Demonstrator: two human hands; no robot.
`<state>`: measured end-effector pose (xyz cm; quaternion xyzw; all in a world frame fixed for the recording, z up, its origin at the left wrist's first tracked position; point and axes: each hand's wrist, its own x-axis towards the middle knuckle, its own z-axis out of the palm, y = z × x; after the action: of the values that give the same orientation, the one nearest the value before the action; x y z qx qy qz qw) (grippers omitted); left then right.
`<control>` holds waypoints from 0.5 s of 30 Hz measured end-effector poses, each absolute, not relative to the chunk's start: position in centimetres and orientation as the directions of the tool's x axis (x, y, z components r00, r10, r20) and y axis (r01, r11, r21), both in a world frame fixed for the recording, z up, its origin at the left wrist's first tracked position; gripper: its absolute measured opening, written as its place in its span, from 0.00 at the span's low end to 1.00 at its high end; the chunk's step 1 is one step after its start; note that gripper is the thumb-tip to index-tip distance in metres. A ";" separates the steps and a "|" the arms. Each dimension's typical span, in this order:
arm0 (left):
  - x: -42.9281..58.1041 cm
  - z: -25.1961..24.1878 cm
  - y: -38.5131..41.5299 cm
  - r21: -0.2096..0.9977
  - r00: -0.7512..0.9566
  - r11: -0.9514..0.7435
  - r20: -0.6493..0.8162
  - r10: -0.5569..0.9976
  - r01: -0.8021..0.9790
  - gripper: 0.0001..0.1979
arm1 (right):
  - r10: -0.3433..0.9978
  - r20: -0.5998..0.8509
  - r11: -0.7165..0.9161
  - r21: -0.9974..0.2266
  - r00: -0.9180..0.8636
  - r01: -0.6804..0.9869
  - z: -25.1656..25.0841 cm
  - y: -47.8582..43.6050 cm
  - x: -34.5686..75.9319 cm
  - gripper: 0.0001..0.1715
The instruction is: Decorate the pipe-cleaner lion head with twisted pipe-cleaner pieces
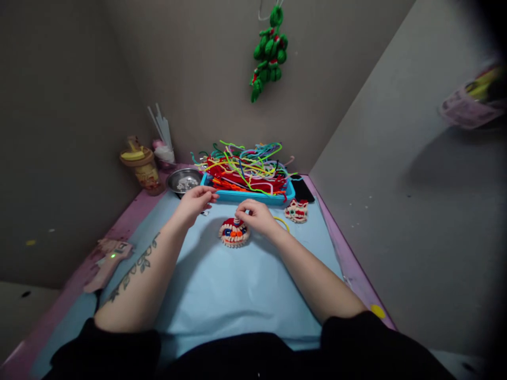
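Note:
A small fuzzy face [234,234] made of red, white and orange pipe cleaners, with blue eyes, rests on the light blue cloth. A short striped piece [236,219] stands up from its top. My right hand [257,215] pinches at this piece from the right, its fingertips partly covering it. My left hand [197,203] hovers up and to the left of the face, before the tray's front left corner. Its fingers are loosely bent and apart, and I see nothing in them. A second pipe-cleaner head [296,211] in white and red lies to the right.
A blue tray [257,198] heaped with colourful pipe cleaners stands at the back. Left of it are a metal bowl [174,182] and a tan cup [144,171]. A pink glue gun [109,264] lies left, its green light on. A dark phone-like slab [304,190] lies right.

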<state>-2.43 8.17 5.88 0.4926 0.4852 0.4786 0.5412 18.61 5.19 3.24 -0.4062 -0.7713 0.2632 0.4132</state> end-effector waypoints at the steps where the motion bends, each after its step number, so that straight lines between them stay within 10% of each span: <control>1: -2.3 5.2 7.3 0.997 0.081 0.066 -0.063 0.995 -0.032 0.14 | 0.842 0.432 0.536 -0.739 -0.324 0.408 2.8 5.0 18.7 0.07; 15: -1.2 0.0 3.1 0.993 0.090 -0.118 0.115 0.989 0.019 0.11 | 0.844 0.459 0.536 -0.714 -0.277 0.451 1.4 4.3 18.3 0.08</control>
<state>-1.17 3.11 0.02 0.5560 0.4532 0.4996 0.4857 18.26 4.26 1.43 -0.4231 -0.7651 0.2302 0.4273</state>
